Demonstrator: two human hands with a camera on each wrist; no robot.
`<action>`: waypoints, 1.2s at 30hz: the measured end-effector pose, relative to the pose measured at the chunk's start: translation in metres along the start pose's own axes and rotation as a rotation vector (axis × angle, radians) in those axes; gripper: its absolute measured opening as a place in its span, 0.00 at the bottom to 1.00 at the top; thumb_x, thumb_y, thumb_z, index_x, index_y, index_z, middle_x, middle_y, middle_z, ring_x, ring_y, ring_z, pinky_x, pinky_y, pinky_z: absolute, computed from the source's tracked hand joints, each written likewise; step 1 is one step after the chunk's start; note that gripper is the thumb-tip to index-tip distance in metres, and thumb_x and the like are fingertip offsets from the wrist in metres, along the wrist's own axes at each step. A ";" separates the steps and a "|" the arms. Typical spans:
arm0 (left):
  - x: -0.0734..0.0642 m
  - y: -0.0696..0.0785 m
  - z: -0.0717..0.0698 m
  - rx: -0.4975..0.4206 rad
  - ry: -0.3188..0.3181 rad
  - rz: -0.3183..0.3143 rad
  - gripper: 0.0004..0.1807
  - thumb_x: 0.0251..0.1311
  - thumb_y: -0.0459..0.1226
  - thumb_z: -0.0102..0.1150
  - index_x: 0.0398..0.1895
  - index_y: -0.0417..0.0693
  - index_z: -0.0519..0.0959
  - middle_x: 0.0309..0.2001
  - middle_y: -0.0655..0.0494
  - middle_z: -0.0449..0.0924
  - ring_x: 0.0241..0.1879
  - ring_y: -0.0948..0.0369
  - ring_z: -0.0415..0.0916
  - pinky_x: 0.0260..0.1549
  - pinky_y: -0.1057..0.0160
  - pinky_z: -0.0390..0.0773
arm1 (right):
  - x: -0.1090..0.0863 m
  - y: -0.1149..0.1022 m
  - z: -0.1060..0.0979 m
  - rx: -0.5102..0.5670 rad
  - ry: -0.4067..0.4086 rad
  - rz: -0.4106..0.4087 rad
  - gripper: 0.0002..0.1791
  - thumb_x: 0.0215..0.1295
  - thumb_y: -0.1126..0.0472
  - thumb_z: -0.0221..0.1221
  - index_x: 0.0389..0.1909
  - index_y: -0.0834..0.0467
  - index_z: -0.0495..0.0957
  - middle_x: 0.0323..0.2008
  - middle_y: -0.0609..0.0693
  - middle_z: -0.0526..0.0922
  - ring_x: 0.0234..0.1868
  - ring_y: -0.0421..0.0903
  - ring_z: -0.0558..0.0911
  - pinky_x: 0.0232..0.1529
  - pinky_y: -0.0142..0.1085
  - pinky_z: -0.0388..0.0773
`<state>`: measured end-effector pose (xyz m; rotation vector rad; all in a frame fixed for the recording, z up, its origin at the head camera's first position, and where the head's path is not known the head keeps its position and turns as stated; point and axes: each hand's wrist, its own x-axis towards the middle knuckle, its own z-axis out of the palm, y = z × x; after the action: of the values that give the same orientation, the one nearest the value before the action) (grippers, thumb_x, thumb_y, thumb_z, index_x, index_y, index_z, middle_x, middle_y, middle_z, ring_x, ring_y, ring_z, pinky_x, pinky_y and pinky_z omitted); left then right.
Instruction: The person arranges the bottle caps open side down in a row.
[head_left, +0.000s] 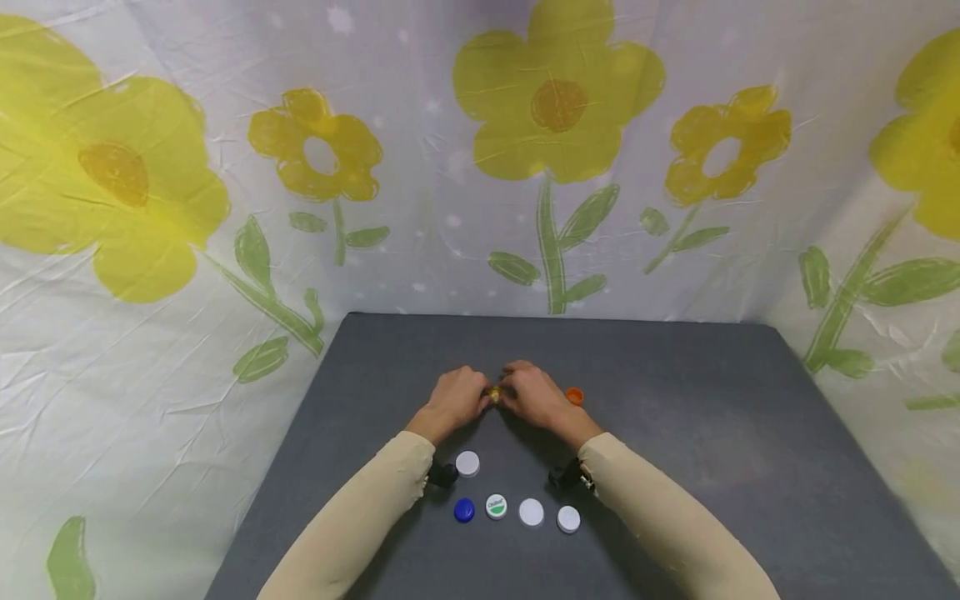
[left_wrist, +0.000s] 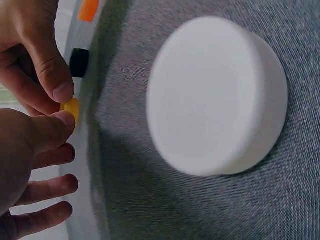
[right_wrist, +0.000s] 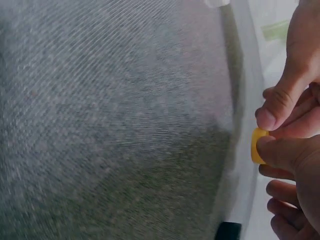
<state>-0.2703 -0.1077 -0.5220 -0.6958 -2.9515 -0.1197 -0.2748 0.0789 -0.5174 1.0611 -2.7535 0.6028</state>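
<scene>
Both hands meet over the middle of the table around a small yellow bottle cap [head_left: 494, 395]. My left hand [head_left: 459, 393] pinches the cap between thumb and index finger, its other fingers spread apart in the left wrist view. From the opposite side my right hand [head_left: 534, 395] pinches the same cap [right_wrist: 258, 146] with thumb and fingertips. The fingertips of the two hands almost meet at its rim. An orange cap [head_left: 574, 396] lies just right of my right hand. A black cap [left_wrist: 79, 62] shows beyond the hands in the left wrist view.
Nearer on the dark grey table [head_left: 675, 433] lie a white cap [head_left: 467, 463], a blue cap [head_left: 464, 510], a white cap with green print [head_left: 497, 506] and two more white caps, one [head_left: 531, 512] left of the other [head_left: 568, 519]. A flowered curtain [head_left: 420, 250] surrounds the table.
</scene>
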 end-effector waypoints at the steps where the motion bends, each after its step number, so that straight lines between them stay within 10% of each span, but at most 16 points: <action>1: -0.001 0.000 -0.002 -0.005 0.012 0.006 0.04 0.60 0.45 0.68 0.31 0.58 0.87 0.30 0.58 0.85 0.31 0.58 0.82 0.29 0.52 0.80 | -0.001 0.000 -0.002 0.003 0.006 -0.001 0.09 0.60 0.62 0.69 0.40 0.60 0.88 0.57 0.63 0.81 0.61 0.58 0.78 0.57 0.52 0.78; 21: -0.037 0.018 -0.057 0.013 0.171 0.143 0.10 0.62 0.49 0.67 0.42 0.59 0.87 0.34 0.62 0.87 0.33 0.58 0.82 0.28 0.54 0.81 | -0.029 -0.027 -0.047 -0.004 0.140 -0.092 0.11 0.60 0.58 0.69 0.40 0.59 0.88 0.59 0.58 0.81 0.66 0.58 0.75 0.61 0.52 0.75; 36: -0.072 0.036 -0.073 -0.061 0.398 0.338 0.12 0.58 0.43 0.71 0.44 0.54 0.87 0.41 0.62 0.88 0.37 0.61 0.82 0.37 0.59 0.82 | -0.061 -0.047 -0.073 0.259 0.044 0.034 0.09 0.67 0.53 0.64 0.42 0.49 0.88 0.61 0.51 0.81 0.59 0.53 0.82 0.48 0.47 0.80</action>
<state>-0.1842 -0.1146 -0.4569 -1.0318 -2.4271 -0.2833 -0.1998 0.1147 -0.4514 1.0365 -2.7132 0.9977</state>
